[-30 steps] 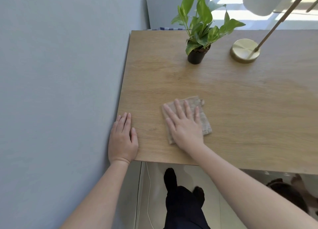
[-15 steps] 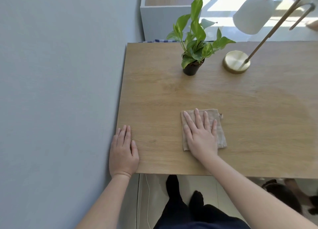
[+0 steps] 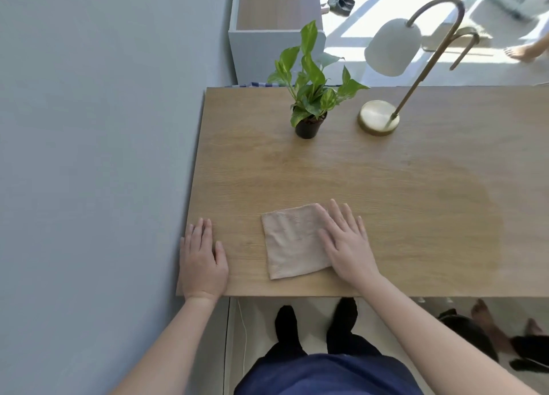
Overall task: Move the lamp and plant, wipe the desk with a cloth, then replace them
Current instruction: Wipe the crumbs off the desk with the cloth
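Wiping stage: right hand flat and open on the cloth's right edge near the desk's front, left hand spread open at the corner, probably as a brace; plant and lamp at the back.

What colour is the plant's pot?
Black pot, clearest in the head view.

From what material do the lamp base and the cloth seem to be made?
The lamp base looks like brushed brass-coloured metal: it is golden with a soft sheen. The cloth looks like beige microfibre or terry: matte, faintly napped, with stitched edges. Neither material is certain from sight alone.
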Demonstrator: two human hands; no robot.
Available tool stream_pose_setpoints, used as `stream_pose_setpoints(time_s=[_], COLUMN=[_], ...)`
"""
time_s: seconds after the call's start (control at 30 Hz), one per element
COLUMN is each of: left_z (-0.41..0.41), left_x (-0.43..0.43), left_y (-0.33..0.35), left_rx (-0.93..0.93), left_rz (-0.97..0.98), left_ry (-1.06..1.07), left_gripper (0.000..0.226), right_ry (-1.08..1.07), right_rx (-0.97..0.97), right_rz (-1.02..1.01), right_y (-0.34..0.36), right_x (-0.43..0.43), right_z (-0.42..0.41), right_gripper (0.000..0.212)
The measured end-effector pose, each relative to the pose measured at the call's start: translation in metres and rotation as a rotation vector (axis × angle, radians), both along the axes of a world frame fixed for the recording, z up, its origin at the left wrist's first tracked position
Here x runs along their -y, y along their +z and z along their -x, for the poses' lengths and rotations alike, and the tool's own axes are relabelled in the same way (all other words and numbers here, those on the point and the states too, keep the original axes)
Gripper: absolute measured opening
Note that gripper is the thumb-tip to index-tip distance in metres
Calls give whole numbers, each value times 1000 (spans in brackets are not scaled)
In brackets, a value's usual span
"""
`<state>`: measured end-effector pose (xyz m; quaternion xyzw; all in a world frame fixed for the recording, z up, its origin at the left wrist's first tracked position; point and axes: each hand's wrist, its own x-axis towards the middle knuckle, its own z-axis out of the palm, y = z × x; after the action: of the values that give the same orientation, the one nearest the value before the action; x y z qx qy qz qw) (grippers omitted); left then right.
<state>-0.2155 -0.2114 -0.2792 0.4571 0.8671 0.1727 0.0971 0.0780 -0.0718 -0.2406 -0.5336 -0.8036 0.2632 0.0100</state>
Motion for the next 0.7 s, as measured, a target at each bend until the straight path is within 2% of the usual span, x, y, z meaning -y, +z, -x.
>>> stream_pose_setpoints(time_s=[0.07, 0.2, 0.33, 0.57, 0.7], left_z=[-31, -114, -154, -131, -65], left_x=[-11, -46, -67, -85, -97], left_y=[11, 27, 17, 10, 8], left_rx=[-40, -14, -28, -69, -76], left_rz=[-7, 87, 181, 209, 253], left_ry=[-49, -299, -315, -356, -177], left_gripper=[59, 65, 72, 76, 75], right_ry=[-87, -73, -89, -116, -112], right_rx=[91, 158, 168, 197, 194], right_rz=[-16, -62, -120, -149, -138], right_y=[-5, -15, -19, -25, -27], right_x=[-9, -13, -10, -12, -12], right_z=[-31, -60, -54, -57, -56], right_gripper=[55, 56, 56, 57, 56])
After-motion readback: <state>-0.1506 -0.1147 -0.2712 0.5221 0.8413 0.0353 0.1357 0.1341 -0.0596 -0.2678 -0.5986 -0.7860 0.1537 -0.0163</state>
